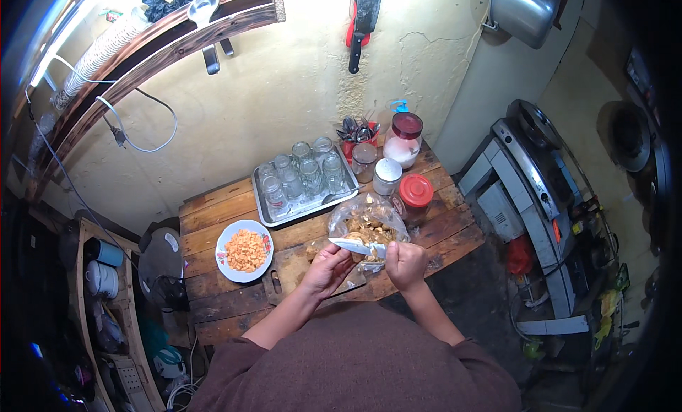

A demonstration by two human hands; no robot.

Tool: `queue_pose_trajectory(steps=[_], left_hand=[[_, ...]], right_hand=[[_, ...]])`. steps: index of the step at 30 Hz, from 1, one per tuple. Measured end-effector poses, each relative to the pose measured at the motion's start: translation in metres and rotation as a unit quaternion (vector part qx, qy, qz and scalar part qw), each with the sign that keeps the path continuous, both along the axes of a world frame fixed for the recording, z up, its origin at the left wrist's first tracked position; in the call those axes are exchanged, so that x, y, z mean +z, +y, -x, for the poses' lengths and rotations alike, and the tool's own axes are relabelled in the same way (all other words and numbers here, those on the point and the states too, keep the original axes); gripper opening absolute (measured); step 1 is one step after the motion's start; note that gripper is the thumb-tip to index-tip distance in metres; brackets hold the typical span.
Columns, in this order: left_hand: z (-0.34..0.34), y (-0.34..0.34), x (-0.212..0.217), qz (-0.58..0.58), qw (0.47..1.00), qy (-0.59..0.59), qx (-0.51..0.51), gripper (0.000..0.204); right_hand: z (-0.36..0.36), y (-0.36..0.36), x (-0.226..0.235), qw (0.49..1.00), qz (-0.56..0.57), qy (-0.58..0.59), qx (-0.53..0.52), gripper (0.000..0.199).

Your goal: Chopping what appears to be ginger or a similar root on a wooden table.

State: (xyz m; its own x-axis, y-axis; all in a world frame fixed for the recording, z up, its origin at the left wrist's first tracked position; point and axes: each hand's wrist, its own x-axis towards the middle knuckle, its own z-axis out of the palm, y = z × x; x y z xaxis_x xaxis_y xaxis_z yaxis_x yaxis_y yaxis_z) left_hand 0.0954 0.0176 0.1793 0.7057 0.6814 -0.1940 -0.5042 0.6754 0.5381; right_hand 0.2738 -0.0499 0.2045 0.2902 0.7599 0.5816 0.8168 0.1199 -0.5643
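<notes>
My right hand (406, 265) is closed round the handle of a knife (348, 245), its pale blade pointing left over the cutting board. The blade's tip lies at the fingers of my left hand (329, 270), which are curled; what they hold is mostly hidden by the blade. Just beyond both hands sits a clear plastic bag (344, 217), opened, with brown and yellowish pieces in it. Under my left hand lies a wooden cutting board (288, 270) with a slot handle. To its left, a white flower-patterned plate (245, 275) holds a heap of small orange cubes (246, 250).
On the plank table (213, 298), a metal tray (266, 217) bears several upside-down glasses. Right of it stand a red-lidded jar (415, 192), a white-lidded jar (387, 174), a large jar (403, 145) and a spoon holder (357, 135). A stove (526, 170) is at the right.
</notes>
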Motion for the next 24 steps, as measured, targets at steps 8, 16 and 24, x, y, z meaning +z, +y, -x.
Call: queue_pose_trajectory(steps=[8,16,24], left_hand=[[-0.006,-0.004,-0.020,-0.009,0.999,0.040,-0.013,0.028],[0.010,0.010,-0.016,0.007,0.999,0.030,-0.020,0.035],[0.042,0.016,-0.048,0.078,0.986,0.146,-0.009,0.033]], right_hand=[[0.002,0.005,0.000,1.000,0.009,0.000,0.002,0.037],[-0.035,0.007,-0.041,0.963,0.244,0.030,-0.112,0.039],[-0.046,-0.003,-0.077,0.958,0.277,0.032,-0.060,0.023]])
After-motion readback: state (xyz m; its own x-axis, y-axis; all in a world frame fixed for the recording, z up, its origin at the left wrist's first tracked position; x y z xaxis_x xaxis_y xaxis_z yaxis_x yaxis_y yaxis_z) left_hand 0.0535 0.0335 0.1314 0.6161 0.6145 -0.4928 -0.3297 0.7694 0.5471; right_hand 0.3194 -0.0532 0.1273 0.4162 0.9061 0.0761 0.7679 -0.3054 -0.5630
